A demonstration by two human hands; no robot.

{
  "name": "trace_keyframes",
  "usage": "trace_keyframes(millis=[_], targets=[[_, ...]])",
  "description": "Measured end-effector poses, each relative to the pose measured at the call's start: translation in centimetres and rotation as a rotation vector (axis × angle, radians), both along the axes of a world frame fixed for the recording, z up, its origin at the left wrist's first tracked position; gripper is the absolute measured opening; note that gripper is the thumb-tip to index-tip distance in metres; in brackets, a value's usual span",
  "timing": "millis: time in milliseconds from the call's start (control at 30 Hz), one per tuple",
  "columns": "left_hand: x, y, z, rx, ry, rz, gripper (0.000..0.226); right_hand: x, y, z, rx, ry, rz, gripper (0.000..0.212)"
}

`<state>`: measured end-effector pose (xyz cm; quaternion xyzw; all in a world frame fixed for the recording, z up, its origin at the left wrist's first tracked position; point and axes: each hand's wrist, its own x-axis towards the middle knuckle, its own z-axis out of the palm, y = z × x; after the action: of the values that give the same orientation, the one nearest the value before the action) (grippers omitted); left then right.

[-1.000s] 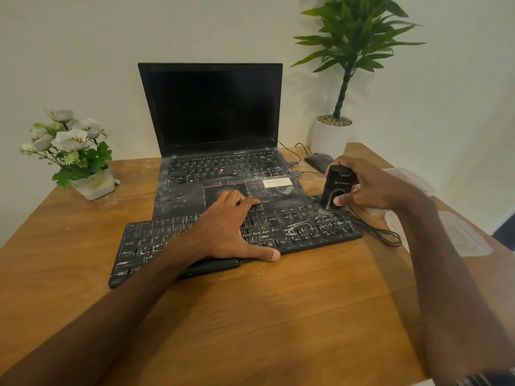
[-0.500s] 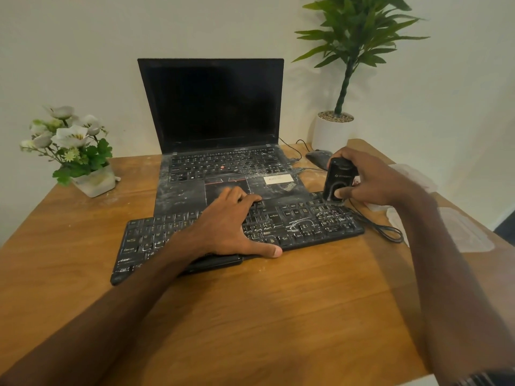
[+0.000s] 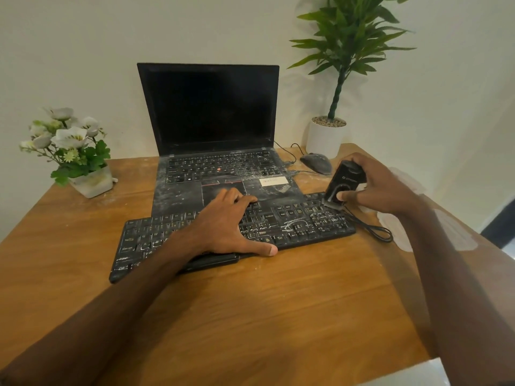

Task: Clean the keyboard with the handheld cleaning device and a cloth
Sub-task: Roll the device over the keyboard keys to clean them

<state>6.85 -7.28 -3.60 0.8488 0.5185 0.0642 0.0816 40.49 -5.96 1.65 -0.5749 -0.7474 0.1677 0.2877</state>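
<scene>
A black external keyboard [image 3: 301, 224], streaked with white dust, lies across the wooden table in front of a dusty open laptop [image 3: 211, 174]. My left hand [image 3: 223, 227] rests flat on the keyboard's middle, fingers spread, thumb at its front edge. My right hand [image 3: 381, 188] grips a small black handheld cleaning device [image 3: 344, 182], whose nozzle touches the keyboard's far right corner; my thumb lies on its front. A pale cloth [image 3: 451, 229] lies on the table at the right, partly behind my right forearm.
A black mouse [image 3: 316, 162] and its cable sit behind the device. The keyboard's cable [image 3: 373, 229] loops at the right. A white potted plant [image 3: 326, 137] stands at the back right, a flower pot [image 3: 89, 182] at the left. The table's right edge is close.
The device's nozzle has stayed at the keyboard's far right corner, shifting only slightly. My left hand has not moved on the keys. The view has shifted a little.
</scene>
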Motion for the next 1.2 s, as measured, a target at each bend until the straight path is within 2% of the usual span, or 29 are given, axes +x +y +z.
trace_keyframes(millis=[100, 300, 433, 567, 733, 833, 967, 1200], targets=[[0.0, -0.1, 0.0, 0.001, -0.008, -0.003, 0.145, -0.9, 0.1, -1.0, -0.003, 0.032, -0.035, 0.060], [0.0, -0.1, 0.0, 0.008, -0.004, 0.001, 0.143, -1.0, -0.6, 0.0, -0.023, -0.059, -0.022, 0.059], [0.1, -0.1, 0.0, 0.002, 0.003, -0.001, 0.145, -2.0, -1.4, -0.3, 0.021, -0.059, -0.142, 0.058], [0.0, -0.1, 0.0, 0.013, 0.007, -0.014, 0.139, -3.5, -2.8, -1.3, 0.041, 0.031, -0.178, 0.057], [0.0, -0.1, -0.2, 0.024, 0.002, -0.025, 0.133, -4.4, -3.6, -1.5, 0.023, 0.054, -0.183, 0.056], [0.0, -0.1, -0.2, 0.019, 0.008, -0.025, 0.133, -3.5, -3.4, -0.6, -0.002, 0.145, -0.258, 0.056], [0.1, -0.1, -0.2, 0.017, 0.003, -0.024, 0.134, -3.5, -3.4, -0.5, 0.039, 0.030, -0.345, 0.057], [-0.1, -0.1, -0.5, 0.023, -0.007, -0.023, 0.134, -6.0, -3.7, -2.0, 0.042, 0.022, -0.257, 0.060]])
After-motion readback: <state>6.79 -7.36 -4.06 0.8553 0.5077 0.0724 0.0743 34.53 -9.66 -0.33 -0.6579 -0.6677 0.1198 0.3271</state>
